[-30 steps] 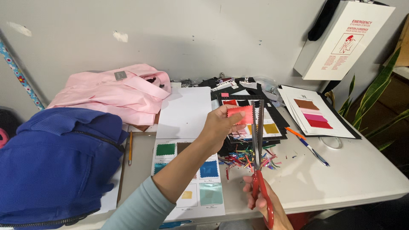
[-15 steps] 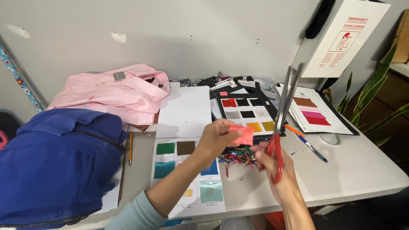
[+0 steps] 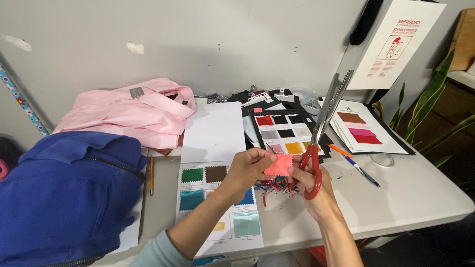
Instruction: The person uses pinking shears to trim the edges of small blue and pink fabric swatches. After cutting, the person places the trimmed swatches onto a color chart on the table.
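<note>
A small coral-pink fabric swatch (image 3: 278,165) is pinched above the white table (image 3: 420,198) between the left hand (image 3: 246,169) and the right hand (image 3: 310,184), whose fingers also clench red-handled pinking shears (image 3: 324,127), blades up. Beneath lie colourful fabric scraps (image 3: 275,185), partly hidden, and a swatch card (image 3: 217,198). A blue bag (image 3: 59,193) is cut off at left.

Single head-worn view, close, angled down over the table (image 3: 420,198) toward the wall (image 3: 222,39).
</note>
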